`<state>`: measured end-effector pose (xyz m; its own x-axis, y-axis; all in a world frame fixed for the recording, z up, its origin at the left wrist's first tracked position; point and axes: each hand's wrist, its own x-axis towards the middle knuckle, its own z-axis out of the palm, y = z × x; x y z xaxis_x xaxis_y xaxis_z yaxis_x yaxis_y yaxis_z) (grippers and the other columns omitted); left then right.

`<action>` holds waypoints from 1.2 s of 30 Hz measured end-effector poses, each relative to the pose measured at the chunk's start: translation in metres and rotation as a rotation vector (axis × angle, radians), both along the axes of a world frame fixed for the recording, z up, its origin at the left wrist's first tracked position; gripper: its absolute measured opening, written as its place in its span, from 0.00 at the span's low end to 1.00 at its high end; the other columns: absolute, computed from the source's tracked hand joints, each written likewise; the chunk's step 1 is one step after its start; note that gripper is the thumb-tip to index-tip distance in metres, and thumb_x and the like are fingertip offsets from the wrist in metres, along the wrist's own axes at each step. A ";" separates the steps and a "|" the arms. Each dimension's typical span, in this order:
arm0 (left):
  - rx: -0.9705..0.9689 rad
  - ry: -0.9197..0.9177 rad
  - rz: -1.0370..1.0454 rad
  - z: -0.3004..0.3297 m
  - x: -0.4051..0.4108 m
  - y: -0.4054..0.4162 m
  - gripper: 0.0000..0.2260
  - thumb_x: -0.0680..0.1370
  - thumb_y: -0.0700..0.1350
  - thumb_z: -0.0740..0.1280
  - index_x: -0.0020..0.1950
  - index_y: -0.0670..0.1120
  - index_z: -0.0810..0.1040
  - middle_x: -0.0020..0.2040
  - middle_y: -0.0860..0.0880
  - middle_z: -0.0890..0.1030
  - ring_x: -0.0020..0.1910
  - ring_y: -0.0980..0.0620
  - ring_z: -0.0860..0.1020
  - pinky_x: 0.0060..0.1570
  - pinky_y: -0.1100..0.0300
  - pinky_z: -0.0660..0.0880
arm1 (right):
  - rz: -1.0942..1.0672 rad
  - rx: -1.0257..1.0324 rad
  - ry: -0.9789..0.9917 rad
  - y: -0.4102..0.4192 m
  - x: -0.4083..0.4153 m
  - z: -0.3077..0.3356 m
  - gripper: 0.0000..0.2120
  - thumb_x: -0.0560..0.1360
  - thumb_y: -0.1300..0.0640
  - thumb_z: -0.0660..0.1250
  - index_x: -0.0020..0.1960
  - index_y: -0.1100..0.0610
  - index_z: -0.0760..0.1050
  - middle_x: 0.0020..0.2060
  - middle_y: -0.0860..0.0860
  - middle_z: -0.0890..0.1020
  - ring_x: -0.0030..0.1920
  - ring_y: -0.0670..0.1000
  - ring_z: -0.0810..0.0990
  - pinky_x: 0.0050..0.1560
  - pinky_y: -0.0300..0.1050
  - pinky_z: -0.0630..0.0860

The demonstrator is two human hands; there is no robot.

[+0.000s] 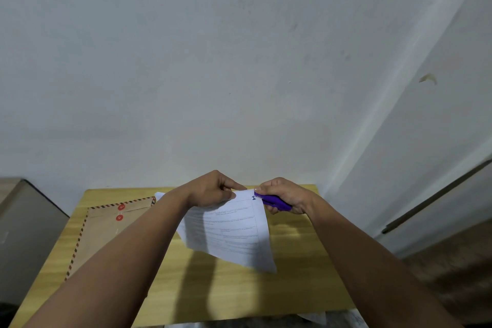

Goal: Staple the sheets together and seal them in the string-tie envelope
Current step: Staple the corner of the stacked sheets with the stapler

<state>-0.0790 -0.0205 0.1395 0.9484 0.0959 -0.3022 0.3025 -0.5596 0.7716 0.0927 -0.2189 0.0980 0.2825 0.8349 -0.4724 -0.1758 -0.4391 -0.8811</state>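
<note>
My left hand [213, 189] pinches the top edge of the printed white sheets [231, 231] and holds them up above the wooden table [292, 261]. My right hand [285, 196] grips a purple stapler [274, 202], whose jaws sit on the sheets' upper right corner. The sheets hang down and tilt to the right. A brown string-tie envelope [103, 234] with a striped border and two red discs lies flat on the left part of the table, partly hidden by my left forearm.
A grey cabinet or box [24, 234] stands to the left of the table. A white wall rises behind it. On the right, a door or panel with a dark strip [436, 194] runs along the floor. Some paper lies under the table's front edge [314, 318].
</note>
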 end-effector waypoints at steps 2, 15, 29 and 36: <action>-0.010 -0.004 0.007 0.002 0.002 0.001 0.18 0.83 0.37 0.65 0.66 0.54 0.84 0.27 0.59 0.73 0.29 0.59 0.68 0.39 0.69 0.68 | 0.008 0.012 -0.005 0.000 0.000 0.002 0.13 0.78 0.52 0.73 0.42 0.60 0.78 0.29 0.56 0.74 0.26 0.51 0.71 0.29 0.40 0.69; 0.006 0.094 0.013 -0.027 0.011 0.001 0.22 0.81 0.36 0.63 0.62 0.60 0.86 0.33 0.51 0.76 0.35 0.52 0.70 0.41 0.62 0.70 | -0.199 -0.231 -0.028 -0.034 0.016 -0.031 0.26 0.74 0.37 0.74 0.54 0.61 0.84 0.44 0.56 0.87 0.34 0.50 0.81 0.32 0.42 0.74; 0.513 0.276 -0.032 -0.205 0.086 -0.050 0.15 0.82 0.50 0.58 0.59 0.51 0.82 0.56 0.47 0.85 0.53 0.42 0.83 0.45 0.55 0.76 | -0.385 -0.624 -0.492 -0.134 0.000 -0.237 0.19 0.75 0.47 0.76 0.62 0.54 0.80 0.56 0.50 0.82 0.54 0.50 0.81 0.53 0.43 0.77; 0.681 0.336 0.009 -0.221 0.099 -0.052 0.29 0.81 0.41 0.59 0.82 0.53 0.59 0.75 0.47 0.72 0.70 0.40 0.73 0.70 0.47 0.68 | -0.409 -0.673 -0.704 -0.120 0.018 -0.254 0.15 0.82 0.45 0.65 0.64 0.51 0.77 0.59 0.52 0.78 0.57 0.55 0.79 0.52 0.47 0.73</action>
<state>0.0200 -0.0724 -0.0810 0.8140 0.3718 -0.4463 0.4669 -0.8759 0.1220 0.1104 -0.3391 -0.1564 0.8738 0.2412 -0.4223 0.0357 -0.8978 -0.4390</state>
